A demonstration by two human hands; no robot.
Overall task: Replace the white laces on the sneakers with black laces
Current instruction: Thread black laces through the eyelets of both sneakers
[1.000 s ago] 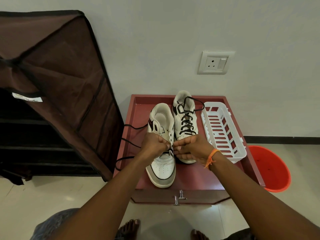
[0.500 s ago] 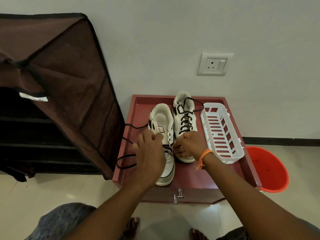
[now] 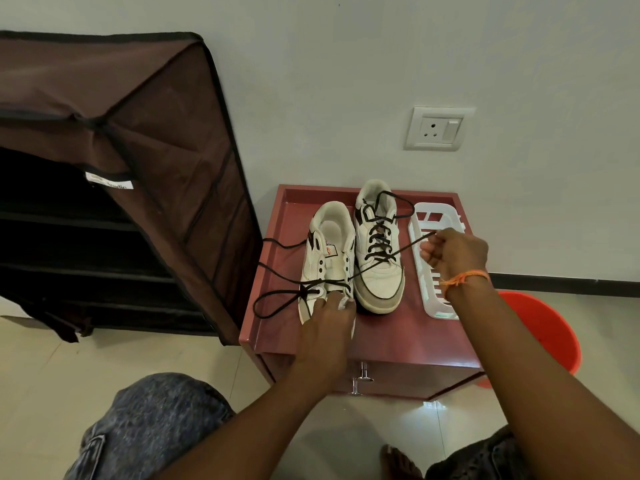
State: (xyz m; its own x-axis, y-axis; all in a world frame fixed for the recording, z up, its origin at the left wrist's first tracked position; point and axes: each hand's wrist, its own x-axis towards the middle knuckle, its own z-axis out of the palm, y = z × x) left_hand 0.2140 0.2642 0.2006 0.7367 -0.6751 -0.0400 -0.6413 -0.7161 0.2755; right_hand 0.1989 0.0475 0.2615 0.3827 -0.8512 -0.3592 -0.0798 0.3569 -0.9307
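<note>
Two white sneakers stand side by side on a red cabinet top (image 3: 388,337). The right sneaker (image 3: 379,261) is laced in black. The left sneaker (image 3: 329,251) has a black lace (image 3: 277,299) through its lowest eyelets only, with loose loops trailing left. My left hand (image 3: 329,327) presses down on the left sneaker's toe. My right hand (image 3: 453,254) pinches one end of that lace and holds it taut, up and to the right, above the white basket.
A white slotted plastic basket (image 3: 427,289) lies on the cabinet's right side. An orange bucket (image 3: 550,337) stands on the floor to the right. A brown fabric shoe rack (image 3: 104,188) stands left. A wall socket (image 3: 438,128) is above.
My right hand has drawn the lace end away from the sneaker to the right, pulling it tight. My left hand has slid down onto the sneaker's toe.
</note>
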